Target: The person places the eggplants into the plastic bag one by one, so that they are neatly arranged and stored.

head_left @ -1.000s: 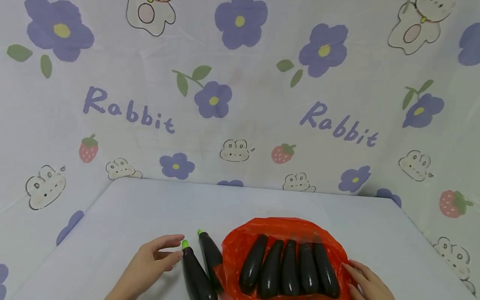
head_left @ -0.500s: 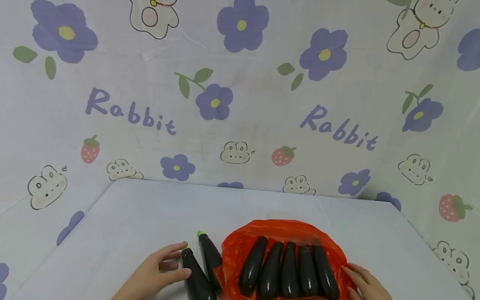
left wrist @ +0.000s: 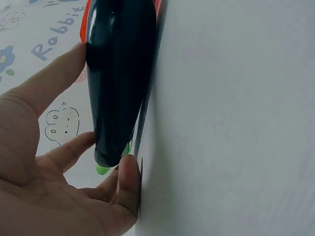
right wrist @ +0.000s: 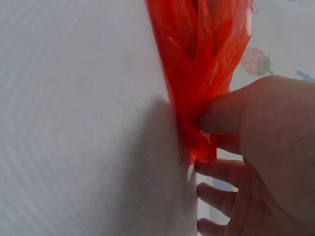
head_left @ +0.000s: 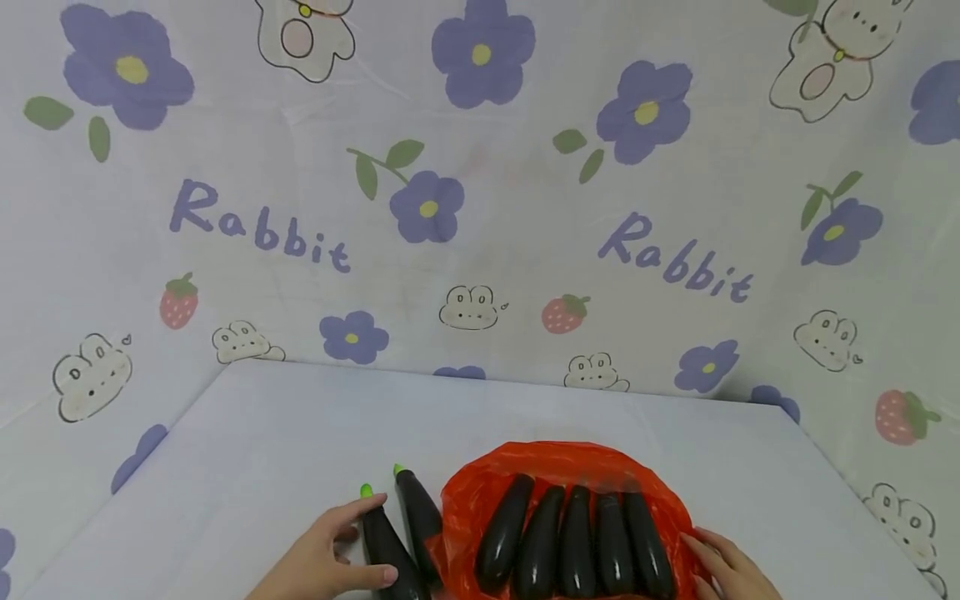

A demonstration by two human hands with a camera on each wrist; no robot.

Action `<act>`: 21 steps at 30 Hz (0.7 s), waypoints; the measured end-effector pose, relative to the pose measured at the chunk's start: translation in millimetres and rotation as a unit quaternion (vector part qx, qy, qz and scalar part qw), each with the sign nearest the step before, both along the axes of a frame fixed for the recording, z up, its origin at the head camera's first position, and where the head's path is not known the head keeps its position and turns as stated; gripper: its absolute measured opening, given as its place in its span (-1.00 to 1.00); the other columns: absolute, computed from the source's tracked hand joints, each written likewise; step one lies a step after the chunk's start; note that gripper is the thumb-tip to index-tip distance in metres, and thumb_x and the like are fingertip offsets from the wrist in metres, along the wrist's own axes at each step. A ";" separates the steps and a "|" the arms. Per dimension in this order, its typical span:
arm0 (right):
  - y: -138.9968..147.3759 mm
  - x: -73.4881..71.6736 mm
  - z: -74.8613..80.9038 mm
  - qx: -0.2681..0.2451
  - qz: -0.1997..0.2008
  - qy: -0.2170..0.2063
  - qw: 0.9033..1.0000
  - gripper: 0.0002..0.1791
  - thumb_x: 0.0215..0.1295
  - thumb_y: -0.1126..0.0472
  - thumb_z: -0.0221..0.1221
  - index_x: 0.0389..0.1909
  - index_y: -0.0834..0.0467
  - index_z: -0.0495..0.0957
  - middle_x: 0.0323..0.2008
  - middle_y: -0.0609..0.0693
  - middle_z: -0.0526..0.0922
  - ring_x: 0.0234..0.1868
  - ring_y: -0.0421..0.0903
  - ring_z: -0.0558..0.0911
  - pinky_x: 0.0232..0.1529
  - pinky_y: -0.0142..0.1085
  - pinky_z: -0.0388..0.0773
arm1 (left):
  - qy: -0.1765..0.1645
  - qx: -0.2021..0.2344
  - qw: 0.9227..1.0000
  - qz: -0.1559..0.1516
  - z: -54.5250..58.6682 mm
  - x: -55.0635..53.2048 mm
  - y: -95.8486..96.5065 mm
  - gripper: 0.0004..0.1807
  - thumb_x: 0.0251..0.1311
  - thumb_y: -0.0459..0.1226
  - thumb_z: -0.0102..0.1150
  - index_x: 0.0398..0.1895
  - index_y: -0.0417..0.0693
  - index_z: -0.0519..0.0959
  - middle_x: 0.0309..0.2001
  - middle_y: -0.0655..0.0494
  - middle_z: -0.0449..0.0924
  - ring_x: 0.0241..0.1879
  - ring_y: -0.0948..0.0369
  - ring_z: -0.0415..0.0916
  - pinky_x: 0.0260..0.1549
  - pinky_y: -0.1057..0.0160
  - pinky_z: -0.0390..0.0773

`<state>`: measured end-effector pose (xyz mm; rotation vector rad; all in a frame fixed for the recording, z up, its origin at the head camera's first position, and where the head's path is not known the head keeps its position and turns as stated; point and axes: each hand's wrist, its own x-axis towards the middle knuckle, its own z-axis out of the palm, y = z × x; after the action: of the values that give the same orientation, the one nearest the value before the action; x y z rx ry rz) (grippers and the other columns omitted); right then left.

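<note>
My left hand [head_left: 318, 554] is at a dark eggplant [head_left: 396, 557] with a green stem, lying left of the red plastic bag [head_left: 455, 500]. In the left wrist view, the thumb [left wrist: 61, 71] meets the side of this eggplant [left wrist: 118, 73], and the other fingers curve round its narrow stem end. A second eggplant [head_left: 420, 512] lies just beyond it, its lower part by the bag. Several more eggplants [head_left: 577, 542] lie side by side in the wide-open bag. My right hand [head_left: 731, 567] pinches the bag's gathered edge [right wrist: 197, 140] between thumb and fingers.
All of it is on a white table [head_left: 315, 433]. A printed cloth [head_left: 510, 250] with purple flowers, rabbits and strawberries hangs behind the table and along its sides.
My left hand has moved right and slightly down onto the nearer eggplant, its thumb now over the body. The right hand has kept its hold on the bag's edge.
</note>
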<state>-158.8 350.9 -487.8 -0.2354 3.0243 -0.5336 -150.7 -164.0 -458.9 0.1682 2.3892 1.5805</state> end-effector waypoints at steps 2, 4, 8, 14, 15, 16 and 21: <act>0.5 -0.9 -0.7 0.001 0.002 -0.003 1.000 -0.50 0.35 0.15 0.21 0.25 0.28 0.47 0.22 0.26 0.41 0.12 0.27 0.47 -0.01 0.19 0.50 | -0.008 0.016 1.000 -0.007 -0.4 0.9 -0.6 -0.13 0.00 -0.17 0.53 0.43 0.01 0.35 0.31 -0.39 0.22 0.09 -0.28 0.39 -0.12 -0.09 0.56; 1.4 -1.5 -2.4 0.001 0.006 0.002 1.000 -0.50 0.34 0.15 0.22 0.24 0.29 0.47 0.21 0.26 0.42 0.12 0.26 0.48 -0.01 0.18 0.51 | -0.022 0.032 0.999 -0.013 -0.3 1.4 -1.2 -0.15 0.01 -0.19 0.52 0.42 0.01 0.36 0.23 -0.34 0.33 -0.05 -0.17 0.48 -0.19 -0.02 0.58; 1.1 -1.7 -7.1 0.001 0.005 0.010 1.000 -0.49 0.34 0.13 0.23 0.24 0.27 0.48 0.22 0.24 0.42 0.12 0.25 0.48 -0.03 0.17 0.53 | -0.052 0.056 0.997 -0.014 0.2 2.8 -2.3 -0.18 0.00 -0.23 0.52 0.39 0.01 0.40 0.04 -0.17 0.47 -0.32 0.05 0.49 -0.34 0.14 0.55; -1.0 0.0 -9.5 0.006 -0.005 0.016 1.000 -0.48 0.34 0.12 0.23 0.26 0.24 0.48 0.23 0.21 0.42 0.12 0.23 0.48 -0.04 0.17 0.53 | -0.067 0.053 0.996 -0.005 1.4 5.1 -3.4 -0.18 -0.02 -0.23 0.53 0.38 0.06 0.42 0.08 -0.20 0.46 -0.29 0.04 0.48 -0.34 0.13 0.59; -1.0 0.4 -9.2 0.009 -0.005 0.020 1.000 -0.49 0.34 0.12 0.22 0.26 0.24 0.48 0.23 0.20 0.42 0.12 0.23 0.48 -0.04 0.17 0.54 | -0.065 0.057 0.996 -0.008 1.5 5.2 -3.4 -0.18 -0.01 -0.24 0.53 0.39 0.05 0.40 0.09 -0.20 0.46 -0.28 0.04 0.48 -0.33 0.13 0.60; -0.9 0.9 -8.9 0.010 -0.004 0.025 1.000 -0.49 0.34 0.13 0.23 0.25 0.25 0.48 0.23 0.21 0.43 0.12 0.23 0.49 -0.05 0.17 0.54 | -0.063 0.068 0.996 -0.012 1.1 4.9 -3.1 -0.17 0.00 -0.24 0.52 0.41 0.04 0.38 0.11 -0.20 0.46 -0.27 0.02 0.50 -0.31 0.12 0.61; -1.3 0.4 -8.3 0.015 -0.010 0.025 1.000 -0.48 0.36 0.09 0.21 0.26 0.25 0.47 0.23 0.21 0.42 0.12 0.23 0.48 -0.05 0.17 0.54 | -0.061 0.163 0.984 -0.046 -1.3 3.7 -0.3 -0.10 0.04 -0.34 0.47 0.47 -0.11 0.24 0.13 -0.23 0.49 -0.14 -0.07 0.62 -0.20 -0.02 0.64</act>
<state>-158.4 349.6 -496.2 -0.2214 3.0834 -0.4899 -147.0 -164.4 -460.2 0.2349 1.9889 1.8702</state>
